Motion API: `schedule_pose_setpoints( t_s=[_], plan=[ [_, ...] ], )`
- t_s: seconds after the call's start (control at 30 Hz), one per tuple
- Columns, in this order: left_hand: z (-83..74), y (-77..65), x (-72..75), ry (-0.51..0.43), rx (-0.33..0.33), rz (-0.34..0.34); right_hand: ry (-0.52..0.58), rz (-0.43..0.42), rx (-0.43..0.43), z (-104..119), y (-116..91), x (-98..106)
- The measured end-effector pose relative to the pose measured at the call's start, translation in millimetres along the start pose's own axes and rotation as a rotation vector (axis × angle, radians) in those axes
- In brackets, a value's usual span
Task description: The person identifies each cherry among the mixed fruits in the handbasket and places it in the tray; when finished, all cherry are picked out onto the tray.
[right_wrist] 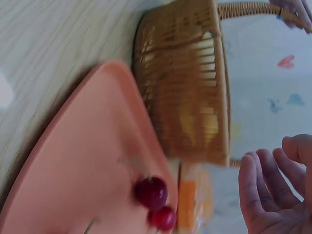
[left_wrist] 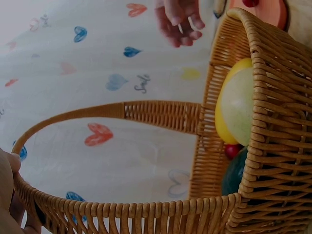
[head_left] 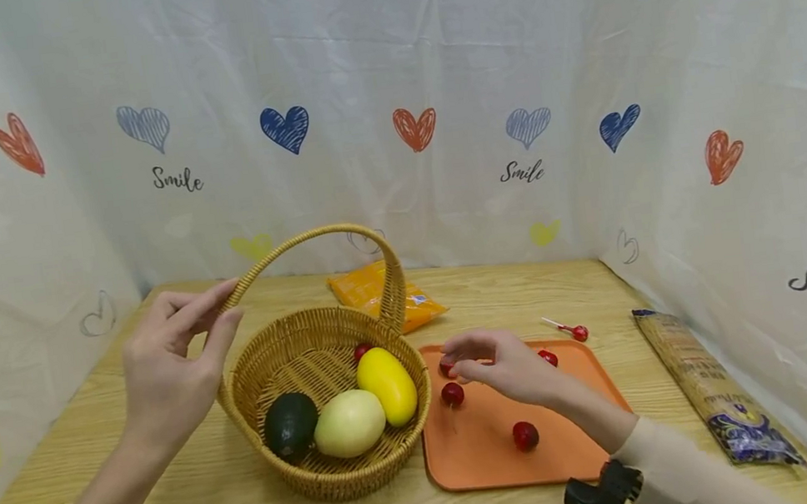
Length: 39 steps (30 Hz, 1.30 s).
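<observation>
My left hand (head_left: 171, 360) holds the side of the arched handle (head_left: 329, 230) of a wicker basket (head_left: 341, 482), thumb and fingers around it. Inside lie a dark green avocado-like fruit (head_left: 291, 426), a pale green oval fruit (head_left: 350, 423), a yellow oval fruit (head_left: 387, 387) and a cherry (head_left: 362, 351). Just right of the basket, my right hand (head_left: 505, 364) hovers over an orange tray (head_left: 476, 470), fingers loosely bent. Nothing shows between its fingers (right_wrist: 249, 183) in the right wrist view. Cherries lie on the tray, one (head_left: 453, 395) near the fingertips and another (head_left: 526, 435) toward the front.
An orange packet (head_left: 421, 309) lies behind the basket. Beyond the tray's far right corner is a red lollipop (head_left: 578, 333) with a white stick. A long bag (head_left: 719, 394) lies along the table's right edge. Curtains (head_left: 440, 54) printed with hearts enclose the table's back and sides.
</observation>
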<state>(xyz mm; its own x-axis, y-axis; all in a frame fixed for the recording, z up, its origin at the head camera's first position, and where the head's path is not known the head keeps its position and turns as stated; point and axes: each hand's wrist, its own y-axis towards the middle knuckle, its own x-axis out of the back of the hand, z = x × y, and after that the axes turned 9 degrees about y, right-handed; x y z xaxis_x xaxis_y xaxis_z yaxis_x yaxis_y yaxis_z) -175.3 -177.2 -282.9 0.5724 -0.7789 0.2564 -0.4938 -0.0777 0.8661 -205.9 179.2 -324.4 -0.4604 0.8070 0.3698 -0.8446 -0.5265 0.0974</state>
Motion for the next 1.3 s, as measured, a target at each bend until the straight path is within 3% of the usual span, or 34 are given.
schedule_pose_setpoints(
  t_s=[0.27,0.4,0.67,0.8,1.0,1.3],
  plan=[
    [0.6,-1.2,-0.2,-0.02,0.009,-0.001,-0.03,0.046,0.116,27.6,24.1,-40.6],
    [1.3,-1.1,-0.4,-0.03,0.015,0.001,-0.101,0.038,0.152,40.9,40.6,-56.7],
    [-0.9,1.8,-5.3,-0.065,0.011,-0.004,-0.173,-0.03,0.173,43.5,78.9,-65.6],
    [-2.6,3.2,-8.3,-0.071,0.019,0.005,-0.193,-0.06,0.13,44.0,88.5,-66.1],
    [-1.6,2.7,-5.9,-0.056,0.025,0.01,-0.139,-0.058,-0.055,37.9,105.7,-77.7],
    [1.5,0.5,1.9,-0.02,0.031,0.016,-0.225,-0.111,-0.199,38.9,131.2,-97.2]
  ],
)
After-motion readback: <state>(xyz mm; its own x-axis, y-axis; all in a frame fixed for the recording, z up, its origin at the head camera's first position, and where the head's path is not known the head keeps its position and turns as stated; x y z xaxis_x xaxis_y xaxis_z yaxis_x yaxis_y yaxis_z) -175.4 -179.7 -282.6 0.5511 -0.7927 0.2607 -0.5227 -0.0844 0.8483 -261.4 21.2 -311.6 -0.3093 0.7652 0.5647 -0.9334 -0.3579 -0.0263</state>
